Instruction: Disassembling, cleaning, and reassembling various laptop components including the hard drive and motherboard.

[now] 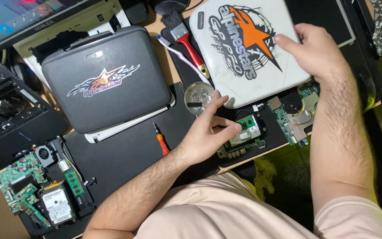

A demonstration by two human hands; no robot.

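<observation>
Right hand (317, 51) flat, fingers open, tilting the white lid (244, 48); left hand (208, 132) pinched closed at the exposed board (246, 130) — lift slowly, mind the cables.

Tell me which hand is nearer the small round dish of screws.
Left. The left hand sits right beside the dish of screws, fingertips near its rim; the right hand rests on the white laptop lid, farther away.
</observation>
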